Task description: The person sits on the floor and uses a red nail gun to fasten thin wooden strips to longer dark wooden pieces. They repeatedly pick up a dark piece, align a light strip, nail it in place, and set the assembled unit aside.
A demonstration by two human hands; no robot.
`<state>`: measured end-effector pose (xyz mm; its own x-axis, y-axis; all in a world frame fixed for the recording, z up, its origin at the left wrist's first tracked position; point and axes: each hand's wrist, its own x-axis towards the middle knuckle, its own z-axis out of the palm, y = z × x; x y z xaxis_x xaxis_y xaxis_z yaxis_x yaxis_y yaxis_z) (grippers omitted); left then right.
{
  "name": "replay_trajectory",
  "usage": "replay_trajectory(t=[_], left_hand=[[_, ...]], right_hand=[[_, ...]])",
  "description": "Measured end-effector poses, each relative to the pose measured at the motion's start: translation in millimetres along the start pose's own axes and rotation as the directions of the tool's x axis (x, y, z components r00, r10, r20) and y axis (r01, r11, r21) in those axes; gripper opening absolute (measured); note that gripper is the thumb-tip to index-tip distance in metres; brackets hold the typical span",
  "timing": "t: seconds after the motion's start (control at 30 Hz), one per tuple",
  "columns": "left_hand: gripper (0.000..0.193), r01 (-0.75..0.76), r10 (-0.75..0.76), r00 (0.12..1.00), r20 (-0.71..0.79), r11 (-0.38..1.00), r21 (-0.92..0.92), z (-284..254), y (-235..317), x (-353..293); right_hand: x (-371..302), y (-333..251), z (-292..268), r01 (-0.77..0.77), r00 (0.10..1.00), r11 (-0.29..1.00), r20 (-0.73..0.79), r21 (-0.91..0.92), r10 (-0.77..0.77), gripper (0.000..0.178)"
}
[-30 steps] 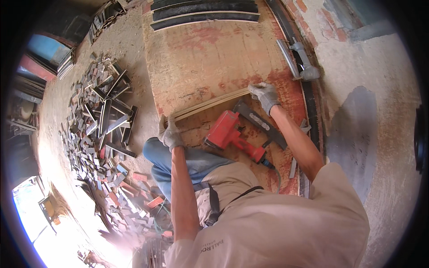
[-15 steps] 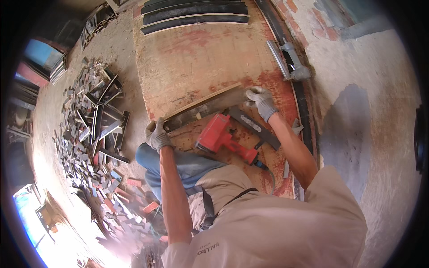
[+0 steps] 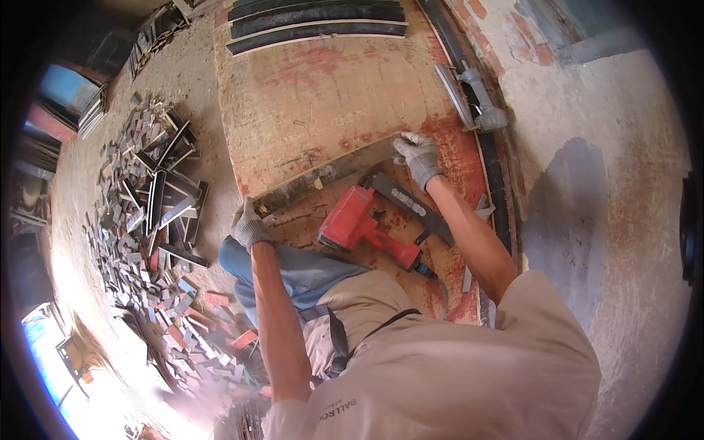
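Note:
A long dark wooden strip (image 3: 330, 172) with a pale edge slants across the stained plywood board (image 3: 323, 95), held by both gloved hands. My left hand (image 3: 251, 224) is closed around its near-left end, beside my knee. At its far-right end, my right hand (image 3: 418, 155) grips with thumb and fingers. Just below the strip, a red nail gun (image 3: 357, 226) lies on the board with a hose at its handle. Its long dark magazine (image 3: 412, 205) reaches toward my right forearm.
Several black strips (image 3: 315, 26) lie side by side at the board's far end. A grey nail gun (image 3: 484, 103) rests along the right edge near the wall (image 3: 609, 110). Left of the board, a large heap of wood offcuts (image 3: 139, 227) covers the floor.
The strip has turned in my hands, so its broad face shows differently and the pale edge looks thinner. Both hands have shifted slightly left, the right one also a little farther away.

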<state>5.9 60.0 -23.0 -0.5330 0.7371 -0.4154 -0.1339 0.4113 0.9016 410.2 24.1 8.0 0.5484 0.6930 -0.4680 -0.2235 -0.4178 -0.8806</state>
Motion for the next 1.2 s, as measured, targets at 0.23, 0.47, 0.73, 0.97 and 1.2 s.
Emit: replay_trajectory(t=[0.23,0.47,0.73,0.97,1.2], left_hand=[[0.031,-0.065,0.064,0.998,0.019,0.998,0.024,-14.4,-6.8,-2.7],[0.041,-0.13,0.114,0.988,0.105,0.977,0.168,-20.7,0.8,-22.7],[0.038,-0.127,0.138,0.99,-0.004,0.921,0.369,-33.6,4.7,-30.5],[0.037,-0.071,0.074,0.997,0.001,0.958,0.279,-29.6,13.0,-39.8],[0.037,-0.004,0.012,1.0,-0.018,0.936,0.351,-35.3,8.7,-31.2]], right_hand=[[-4.3,6.1,18.5,0.086,0.994,0.996,0.059,0.033,-0.088,0.024],[-10.7,5.3,11.6,0.115,0.991,0.993,0.071,-0.04,-0.112,0.021],[-24.0,10.0,14.4,0.155,0.985,0.983,0.091,-0.098,-0.146,0.014],[-20.8,16.7,11.5,0.156,0.987,0.984,0.051,-0.084,-0.152,0.019],[-29.9,11.9,17.1,0.085,0.996,0.992,-0.008,-0.089,-0.086,0.023]])
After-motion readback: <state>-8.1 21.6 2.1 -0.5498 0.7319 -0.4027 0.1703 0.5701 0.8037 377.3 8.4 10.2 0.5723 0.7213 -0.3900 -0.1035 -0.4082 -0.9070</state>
